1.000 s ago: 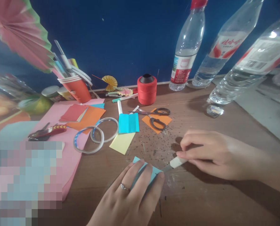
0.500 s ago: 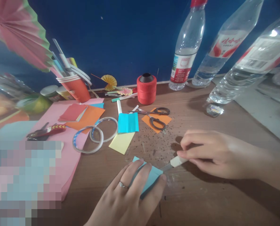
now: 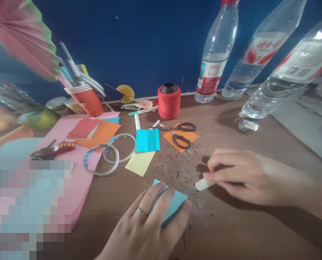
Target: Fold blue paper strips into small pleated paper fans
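My left hand, a ring on one finger, lies with spread fingers on a folded light-blue paper, pressing it to the table. At the paper's right corner is the blade of a white-handled craft knife; the blade's tip is hidden at the paper's edge. My right hand pinches the knife's handle between thumb and fingers. Beyond the left hand lie a bright blue creased paper and a pale yellow paper. Black-handled scissors rest on an orange paper square.
Two tape rolls lie left of centre, beside pink sheets with a stapler-like tool. Behind stand a red thread spool, a red paper cup of pens and several water bottles. Dark specks dot the tabletop.
Both hands, the paper and the knife look almost unmoved. The view has shifted very slightly.
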Demonstrator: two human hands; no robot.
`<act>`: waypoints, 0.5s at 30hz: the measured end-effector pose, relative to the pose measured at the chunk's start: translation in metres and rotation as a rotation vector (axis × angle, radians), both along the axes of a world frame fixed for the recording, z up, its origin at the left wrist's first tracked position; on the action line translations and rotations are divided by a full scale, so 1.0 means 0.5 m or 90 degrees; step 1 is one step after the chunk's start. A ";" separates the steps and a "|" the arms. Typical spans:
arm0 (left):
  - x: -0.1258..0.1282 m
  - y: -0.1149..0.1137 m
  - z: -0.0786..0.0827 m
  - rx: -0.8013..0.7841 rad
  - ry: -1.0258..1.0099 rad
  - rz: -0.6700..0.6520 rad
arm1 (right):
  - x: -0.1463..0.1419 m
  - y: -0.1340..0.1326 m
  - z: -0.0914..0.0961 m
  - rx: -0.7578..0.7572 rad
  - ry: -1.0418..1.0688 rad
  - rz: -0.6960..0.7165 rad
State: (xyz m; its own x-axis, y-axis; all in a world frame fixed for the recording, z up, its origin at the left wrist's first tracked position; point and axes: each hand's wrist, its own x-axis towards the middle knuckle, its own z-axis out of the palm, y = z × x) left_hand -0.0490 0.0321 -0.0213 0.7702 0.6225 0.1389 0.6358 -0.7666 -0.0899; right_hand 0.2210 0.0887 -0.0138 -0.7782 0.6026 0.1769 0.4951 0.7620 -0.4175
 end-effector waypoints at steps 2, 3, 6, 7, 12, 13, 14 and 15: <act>0.000 0.001 0.001 -0.001 0.000 0.003 | -0.001 0.000 -0.002 -0.002 0.001 0.002; 0.000 0.001 0.002 0.000 -0.001 0.003 | -0.002 0.000 -0.002 0.000 0.003 0.002; 0.000 0.004 0.003 0.009 0.001 -0.017 | -0.004 0.000 -0.003 0.010 0.008 0.001; -0.001 0.005 0.004 0.010 0.002 -0.024 | -0.004 -0.001 -0.003 0.013 0.009 -0.001; -0.003 0.008 0.006 0.001 0.011 -0.017 | -0.006 -0.002 -0.001 0.018 0.010 -0.004; -0.003 0.008 0.007 0.000 0.015 -0.024 | -0.007 -0.002 -0.001 0.018 0.007 -0.006; -0.003 0.009 0.007 -0.001 0.019 -0.035 | -0.008 -0.002 -0.001 0.018 0.005 -0.008; -0.003 0.009 0.007 0.001 0.019 -0.042 | -0.009 -0.002 -0.001 0.017 0.002 -0.010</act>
State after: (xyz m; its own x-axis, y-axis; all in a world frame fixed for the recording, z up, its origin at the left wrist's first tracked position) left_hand -0.0507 0.0365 -0.0176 0.8134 0.5702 0.1152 0.5810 -0.8066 -0.1091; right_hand 0.2163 0.0876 -0.0143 -0.7681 0.6096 0.1960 0.5056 0.7652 -0.3986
